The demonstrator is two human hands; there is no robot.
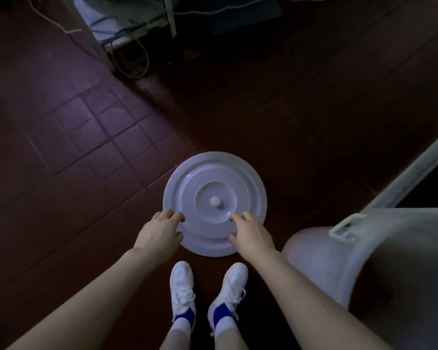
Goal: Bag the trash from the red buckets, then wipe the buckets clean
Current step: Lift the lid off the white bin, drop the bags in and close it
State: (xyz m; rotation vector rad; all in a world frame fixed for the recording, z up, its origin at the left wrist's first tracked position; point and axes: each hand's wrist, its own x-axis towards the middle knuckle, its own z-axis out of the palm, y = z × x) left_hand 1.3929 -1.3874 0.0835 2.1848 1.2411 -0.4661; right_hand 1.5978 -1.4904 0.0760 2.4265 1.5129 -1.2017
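Observation:
A round white lid (238, 178) with a small knob in its middle lies flat in front of my feet, over the dark red tiled floor. I cannot tell whether it rests on something. My left hand (159, 231) grips its near left rim, fingers on top and thumb at the edge. My right hand (250, 232) holds the near right part the same way. At the lower right stands a large bucket (359, 286), red on its side, with a pale rounded surface and a white handle (344, 228) on top. Its inside is hidden.
My white shoes (182, 291) stand just behind the lid. A pale frame edge (415, 170) runs diagonally at the right. At the top left are a metal stand (104, 49), cables and bluish cloth. The room is dim.

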